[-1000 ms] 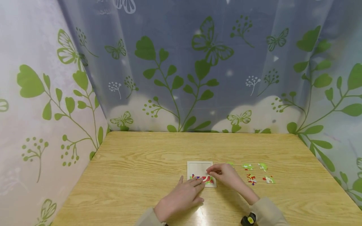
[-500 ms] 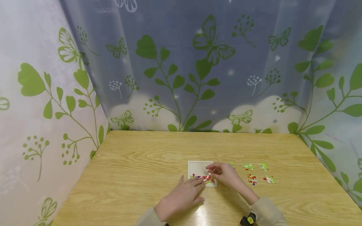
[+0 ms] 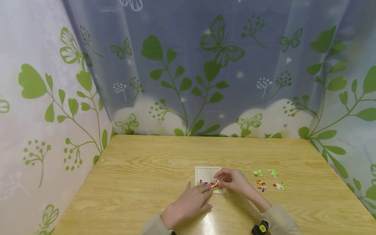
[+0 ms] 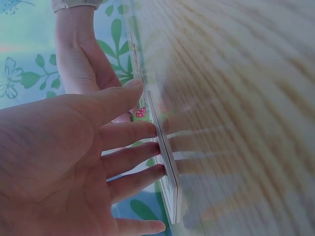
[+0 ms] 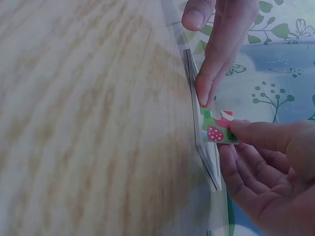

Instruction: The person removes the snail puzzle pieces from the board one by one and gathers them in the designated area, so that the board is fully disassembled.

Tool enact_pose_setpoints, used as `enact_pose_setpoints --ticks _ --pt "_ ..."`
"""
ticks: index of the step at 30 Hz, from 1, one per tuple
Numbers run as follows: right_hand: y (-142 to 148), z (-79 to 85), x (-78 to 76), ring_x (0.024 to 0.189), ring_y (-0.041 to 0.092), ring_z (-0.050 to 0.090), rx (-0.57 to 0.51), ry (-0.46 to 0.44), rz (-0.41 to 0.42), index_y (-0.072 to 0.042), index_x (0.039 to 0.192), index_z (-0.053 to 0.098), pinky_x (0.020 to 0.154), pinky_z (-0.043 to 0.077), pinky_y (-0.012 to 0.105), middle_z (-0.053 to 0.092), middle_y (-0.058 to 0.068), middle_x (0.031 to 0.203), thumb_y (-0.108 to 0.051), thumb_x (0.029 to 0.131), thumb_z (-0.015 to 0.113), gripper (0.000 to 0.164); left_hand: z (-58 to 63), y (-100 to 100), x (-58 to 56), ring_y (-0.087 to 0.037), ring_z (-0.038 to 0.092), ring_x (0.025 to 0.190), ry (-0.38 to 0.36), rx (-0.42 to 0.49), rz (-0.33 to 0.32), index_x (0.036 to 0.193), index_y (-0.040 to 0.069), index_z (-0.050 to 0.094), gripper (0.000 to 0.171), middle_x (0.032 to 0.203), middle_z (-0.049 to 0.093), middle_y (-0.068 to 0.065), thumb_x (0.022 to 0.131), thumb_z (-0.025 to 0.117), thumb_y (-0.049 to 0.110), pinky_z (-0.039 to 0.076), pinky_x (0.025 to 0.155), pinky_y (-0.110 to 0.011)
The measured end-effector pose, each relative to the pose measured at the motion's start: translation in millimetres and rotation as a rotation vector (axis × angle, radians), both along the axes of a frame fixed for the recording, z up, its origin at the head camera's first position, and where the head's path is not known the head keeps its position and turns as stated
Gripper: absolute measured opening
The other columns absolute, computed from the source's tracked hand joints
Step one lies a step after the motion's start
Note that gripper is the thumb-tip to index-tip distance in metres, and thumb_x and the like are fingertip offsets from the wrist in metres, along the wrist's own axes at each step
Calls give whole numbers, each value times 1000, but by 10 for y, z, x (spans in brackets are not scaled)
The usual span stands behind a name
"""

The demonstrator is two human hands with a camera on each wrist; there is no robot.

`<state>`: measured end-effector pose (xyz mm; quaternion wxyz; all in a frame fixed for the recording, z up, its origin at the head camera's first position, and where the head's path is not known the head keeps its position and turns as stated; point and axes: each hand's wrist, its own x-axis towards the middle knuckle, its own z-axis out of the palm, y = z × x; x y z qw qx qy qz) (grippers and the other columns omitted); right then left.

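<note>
A square puzzle tray [image 3: 205, 172] lies on the table with a row of colourful pieces along its near side. My left hand [image 3: 189, 200] rests with straight fingers on the tray's near edge and on those pieces. Between thumb and fingers, my right hand [image 3: 236, 181] pinches a puzzle piece [image 5: 215, 132] at the tray's right side. That piece is green and red with a white-dotted mushroom, and stands tilted up from the tray in the right wrist view. In the head view the fingers hide much of it.
Right of the tray lie several loose puzzle pieces: a green and red one [image 3: 258, 173], a green one [image 3: 273, 173], a red and yellow one [image 3: 261, 185] and a pale green one [image 3: 279, 186]. Another green piece [image 3: 239, 169] is partly behind my right hand. Patterned curtains [image 3: 188, 65] surround the wooden table [image 3: 141, 169].
My right hand's fingers have curled in more at the tray's right side, and the piece there has tipped up. My left hand stays in place.
</note>
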<state>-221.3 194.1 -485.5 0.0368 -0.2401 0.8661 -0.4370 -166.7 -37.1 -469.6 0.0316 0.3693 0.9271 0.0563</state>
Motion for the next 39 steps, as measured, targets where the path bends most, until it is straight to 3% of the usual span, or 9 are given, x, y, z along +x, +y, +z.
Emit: enact_pose_setpoints --ticks 12,21,28,39 --pt "8 -34 12 78 11 68 -8 -28 -68 -4 98 72 71 57 23 73 5 89 -5 91 74 8 -12 5 -9 -20 45 142 9 -4 -3 145 17 57 56 153 50 0 98 62 45 40 109 -65" --pt "85 7 7 80 18 70 -91 -68 -140 -2 103 72 66 60 26 74 12 96 -5 92 72 12 -31 9 -12 -21 45 143 0 14 -7 147 17 55 56 154 49 0 99 62 44 39 109 -65" --pt "227 109 26 83 18 70 -152 -135 -172 0 111 71 70 63 35 73 15 102 -12 95 71 20 -30 18 -17 -19 44 143 -14 14 8 148 18 54 57 156 47 2 98 62 44 38 111 -65" --pt "494 177 66 86 18 70 -148 -148 -203 3 115 68 72 62 37 72 15 103 -16 96 71 27 -31 14 -7 -20 44 143 -9 17 7 148 16 54 57 156 47 1 98 62 44 38 111 -65"
